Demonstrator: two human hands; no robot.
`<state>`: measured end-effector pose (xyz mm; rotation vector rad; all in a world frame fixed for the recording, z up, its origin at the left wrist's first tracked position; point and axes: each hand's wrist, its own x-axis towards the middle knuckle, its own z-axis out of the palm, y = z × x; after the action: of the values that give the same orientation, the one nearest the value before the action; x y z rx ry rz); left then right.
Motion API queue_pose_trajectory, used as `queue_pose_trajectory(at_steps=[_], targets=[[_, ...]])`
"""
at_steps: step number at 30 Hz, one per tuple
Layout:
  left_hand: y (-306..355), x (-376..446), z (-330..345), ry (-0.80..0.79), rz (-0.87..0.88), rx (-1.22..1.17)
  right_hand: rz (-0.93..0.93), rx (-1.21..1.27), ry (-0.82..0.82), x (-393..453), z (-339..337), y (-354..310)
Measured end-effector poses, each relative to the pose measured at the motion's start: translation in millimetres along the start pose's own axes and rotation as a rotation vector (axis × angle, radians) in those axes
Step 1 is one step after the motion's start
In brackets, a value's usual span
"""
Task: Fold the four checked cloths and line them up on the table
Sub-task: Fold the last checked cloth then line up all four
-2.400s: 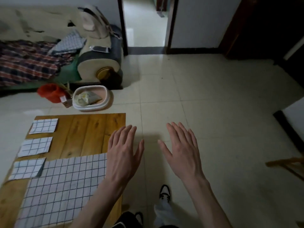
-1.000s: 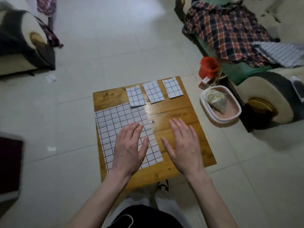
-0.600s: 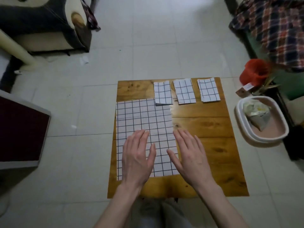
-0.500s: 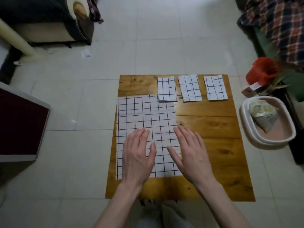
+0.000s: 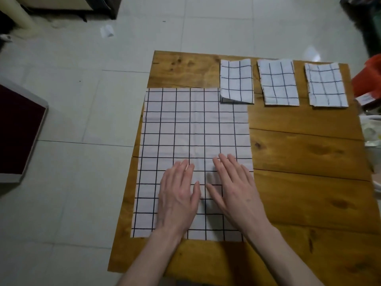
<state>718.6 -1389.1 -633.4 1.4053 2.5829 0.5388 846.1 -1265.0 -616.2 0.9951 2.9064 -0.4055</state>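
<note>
both hands, left hand (image 5: 177, 200) and right hand (image 5: 237, 194), flat (fingers straight) on unfolded cloth (image 5: 185, 129).

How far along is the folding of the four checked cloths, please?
Done: three folded cloths sit in a row along the table's far edge. In hand: the fourth cloth lies flat, left hand and right hand over it. Left: folding it and adding it to the row.

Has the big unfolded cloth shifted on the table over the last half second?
No. The unfolded cloth lies along the wooden table's left edge as before, its far right corner still tucked under the nearest folded cloth.
</note>
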Motion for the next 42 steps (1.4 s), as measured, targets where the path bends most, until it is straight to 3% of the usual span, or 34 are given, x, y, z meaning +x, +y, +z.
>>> queue_pose_trajectory(at_steps=[8,21,26,31,39,42], targets=[[-24.7,-20.1,44.9,-0.161,0.039,0.221,-0.007,-0.068,-0.051,-4.1,61.0,16.0],[-25.2,-91.0,28.9,-0.286,0.083,0.208,-0.015,-0.060,-0.040,-84.5,66.2,7.7],[-27.8,-99.4,20.1,-0.176,0.161,0.143,-0.042,-0.066,-0.036,-104.0,64.7,9.8],[-38.1,-67.5,15.1,-0.048,0.123,0.083,-0.081,-0.014,0.105,-82.6,51.1,13.8],[-60.8,-38.8,17.1,-0.064,0.156,0.089,-0.085,-0.019,0.083,-34.0,47.5,34.1],[-63.1,-40.8,17.8,-0.012,0.161,0.057,-0.143,0.015,0.155,-31.8,45.7,36.0]])
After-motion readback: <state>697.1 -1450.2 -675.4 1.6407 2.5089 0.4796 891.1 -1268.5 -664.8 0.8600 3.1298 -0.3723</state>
